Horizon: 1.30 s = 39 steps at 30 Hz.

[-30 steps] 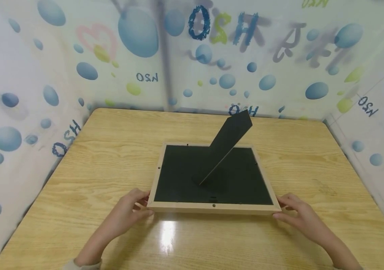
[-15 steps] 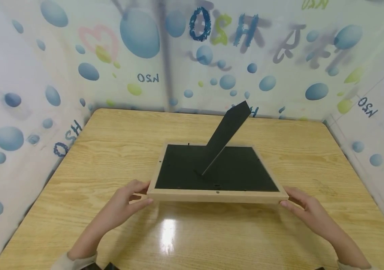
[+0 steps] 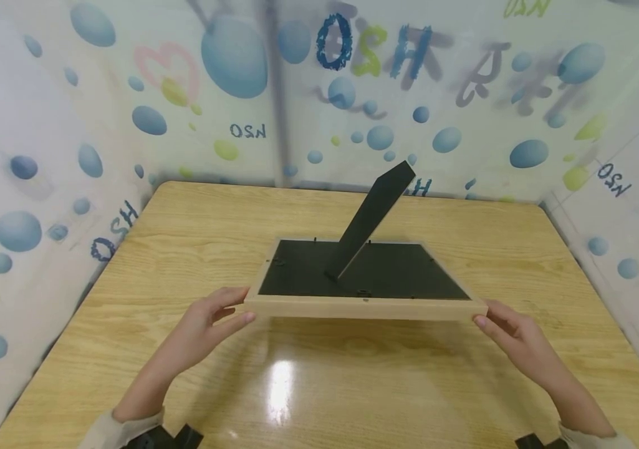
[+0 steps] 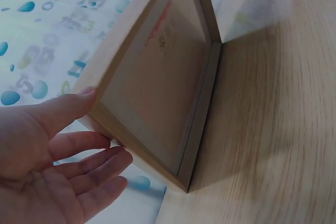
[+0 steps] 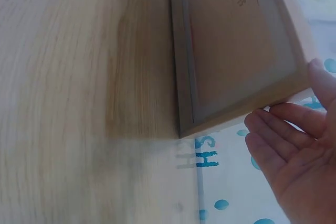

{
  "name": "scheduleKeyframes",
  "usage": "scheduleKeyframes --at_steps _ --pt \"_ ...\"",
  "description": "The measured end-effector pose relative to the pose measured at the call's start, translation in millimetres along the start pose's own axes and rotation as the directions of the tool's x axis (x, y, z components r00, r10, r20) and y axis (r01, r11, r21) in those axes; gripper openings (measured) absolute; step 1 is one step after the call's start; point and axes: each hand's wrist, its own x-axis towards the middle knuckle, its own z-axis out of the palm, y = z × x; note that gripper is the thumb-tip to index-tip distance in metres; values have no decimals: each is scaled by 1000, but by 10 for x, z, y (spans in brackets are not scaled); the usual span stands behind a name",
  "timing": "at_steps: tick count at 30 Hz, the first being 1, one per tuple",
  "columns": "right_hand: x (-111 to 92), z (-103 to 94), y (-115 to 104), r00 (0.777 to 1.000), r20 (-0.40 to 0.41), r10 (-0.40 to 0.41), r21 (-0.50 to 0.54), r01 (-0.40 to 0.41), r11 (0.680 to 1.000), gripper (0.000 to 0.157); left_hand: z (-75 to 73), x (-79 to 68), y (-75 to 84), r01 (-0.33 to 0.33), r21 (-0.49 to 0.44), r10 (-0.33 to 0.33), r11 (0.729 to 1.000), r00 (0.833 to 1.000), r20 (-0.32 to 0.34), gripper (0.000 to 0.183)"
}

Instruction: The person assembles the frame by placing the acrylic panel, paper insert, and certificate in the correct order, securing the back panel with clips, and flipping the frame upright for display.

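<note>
A light wooden picture frame [image 3: 364, 307] is tilted, its near edge raised and its far edge down at the table. Its black backing [image 3: 409, 274] faces up, with a black easel stand [image 3: 372, 212] swung out from it. My left hand [image 3: 207, 324] grips the near left corner between thumb and fingers. At the near right corner my right hand [image 3: 518, 340] pinches the wood likewise. In the left wrist view the glazed front [image 4: 163, 77] shows a pale sheet with a red mark and small dark writing, facing the table.
The wood-grain table [image 3: 145, 262] carries a bright light reflection near its front. Curtain-like walls [image 3: 308, 93] with blue bubbles and lettering stand behind it and on both sides.
Both hands have raised the near edge of the picture frame, tipping it up while the far edge stays about where it was. The easel stand has tilted with it.
</note>
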Motion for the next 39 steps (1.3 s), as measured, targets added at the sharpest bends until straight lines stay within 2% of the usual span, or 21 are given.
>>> scheduleKeyframes --at_steps 6,17,25,33,39 --pt "20 -32 -32 999 -53 -1 -12 1 1000 26 -2 39 12 10 -7 -10 1000 999 -31 45" --pt "85 -121 -106 985 -165 40 -16 -43 999 21 -9 159 44 -38 -86 27 996 992 -122 34" --pt "175 -181 -127 989 -148 22 43 -16 999 42 -9 237 39 -88 -173 57 981 982 -178 33" --pt "285 -220 -157 986 -156 56 -17 -59 998 31 -50 320 59 -118 -153 81 981 970 -228 34" --pt "384 -242 -175 974 -222 46 -28 -53 998 27 -76 408 70 -136 -172 87 976 960 -265 31"
